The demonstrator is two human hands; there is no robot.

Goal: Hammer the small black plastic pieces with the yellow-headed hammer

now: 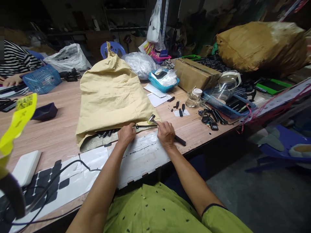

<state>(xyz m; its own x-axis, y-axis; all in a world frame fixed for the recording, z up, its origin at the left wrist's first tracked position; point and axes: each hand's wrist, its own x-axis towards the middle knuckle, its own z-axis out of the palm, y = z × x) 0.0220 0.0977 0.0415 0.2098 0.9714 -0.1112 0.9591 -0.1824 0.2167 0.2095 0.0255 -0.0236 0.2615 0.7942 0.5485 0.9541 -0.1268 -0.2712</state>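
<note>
A large tan paper sack (111, 94) lies on the wooden table (58, 132), its open mouth facing me with dark parts showing inside. My left hand (126, 135) is closed, pressing at the sack's mouth edge on something I cannot make out. My right hand (166, 133) grips a small hammer (165, 130) with a metal head near the sack's corner and a black handle sticking out to the right. Under both hands lies a white plastic sheet (141, 158).
Blue baskets (41, 78) (163, 82), a cardboard box (194, 73), a glass jar (193, 97), a clear kettle (225, 86) and small black tools (179, 109) crowd the table. A person in stripes (14, 60) sits at far left. A brown sack (259, 45) lies at right.
</note>
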